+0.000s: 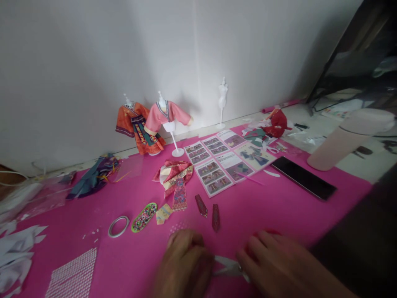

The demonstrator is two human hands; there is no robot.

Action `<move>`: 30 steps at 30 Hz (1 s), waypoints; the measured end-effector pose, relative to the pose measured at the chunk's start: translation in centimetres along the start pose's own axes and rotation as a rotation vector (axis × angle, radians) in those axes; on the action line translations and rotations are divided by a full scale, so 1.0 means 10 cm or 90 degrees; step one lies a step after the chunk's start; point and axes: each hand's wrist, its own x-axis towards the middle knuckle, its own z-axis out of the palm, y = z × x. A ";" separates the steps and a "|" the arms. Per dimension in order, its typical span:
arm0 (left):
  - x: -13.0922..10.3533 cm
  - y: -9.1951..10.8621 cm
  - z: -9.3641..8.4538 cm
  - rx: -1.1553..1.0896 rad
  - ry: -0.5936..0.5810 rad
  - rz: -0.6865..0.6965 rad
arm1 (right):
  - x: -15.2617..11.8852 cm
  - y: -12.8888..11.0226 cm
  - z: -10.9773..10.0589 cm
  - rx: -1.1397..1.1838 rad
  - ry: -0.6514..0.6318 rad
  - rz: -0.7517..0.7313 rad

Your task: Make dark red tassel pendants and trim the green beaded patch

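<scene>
Over the pink mat (248, 211), well short of its far edge, the right hand (273, 260) grips scissors (228, 266), blades parted; short snips, left fingertips kept clear, should serve best. The scissors lie between the hands, pointing at the curled left hand (186, 263); blur hides whether it pinches anything.

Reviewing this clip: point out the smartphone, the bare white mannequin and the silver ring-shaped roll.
Smartphone (304, 178): head view, middle of its dark screen.
Bare white mannequin (222, 94): head view, on its torso.
Silver ring-shaped roll (110, 230): head view, left side of its rim.
</scene>
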 end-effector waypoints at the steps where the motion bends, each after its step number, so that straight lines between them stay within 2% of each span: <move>1: 0.00 0.00 0.00 0.000 0.005 -0.001 | 0.00 0.00 0.00 -0.001 0.005 -0.001; 6: -0.01 -0.01 0.01 0.000 -0.007 0.004 | 0.01 0.01 0.00 -0.013 0.012 0.004; 14: 0.01 -0.02 -0.01 0.023 -0.005 0.026 | -0.01 0.02 -0.02 -0.017 -0.020 0.001; 18: 0.00 -0.01 0.00 0.024 0.009 0.010 | -0.02 0.02 -0.03 -0.012 -0.037 0.001; 23: 0.00 0.00 0.00 0.019 0.049 -0.014 | -0.05 0.05 -0.01 0.015 -0.020 0.022; 30: 0.04 0.00 -0.05 0.040 0.040 0.011 | -0.06 0.10 0.01 0.026 -0.007 0.036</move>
